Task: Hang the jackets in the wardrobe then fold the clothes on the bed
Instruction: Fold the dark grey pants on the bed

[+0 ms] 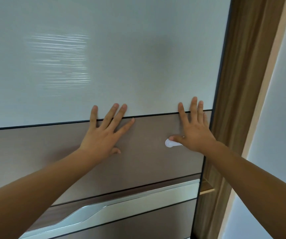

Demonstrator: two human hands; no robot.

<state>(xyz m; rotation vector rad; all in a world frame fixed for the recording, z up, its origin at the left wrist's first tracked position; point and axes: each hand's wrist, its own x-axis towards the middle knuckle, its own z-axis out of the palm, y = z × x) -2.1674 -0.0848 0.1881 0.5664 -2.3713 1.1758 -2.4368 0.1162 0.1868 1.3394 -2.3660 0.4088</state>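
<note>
Silver trim of the recessed handle (138, 202) lies nearest, beneath both outstretched forearms. Above it the left hand (104, 135) and right hand (196, 133) press flat on the wardrobe door (147, 161), fingers spread across the seam between its brown band and pale upper panel. The right thumb touches a small white hook (169, 144) (perhaps a stick-on). Judging by the pose, the door is being slid; next comes a steady sideways push. No jackets are in view. Farthest stands the wooden frame (242, 100).

Left hand (102, 135) and right hand (194, 130) press flat, fingers spread, against the pale-and-brown panelled wardrobe door (104, 57), near its right edge.
</note>
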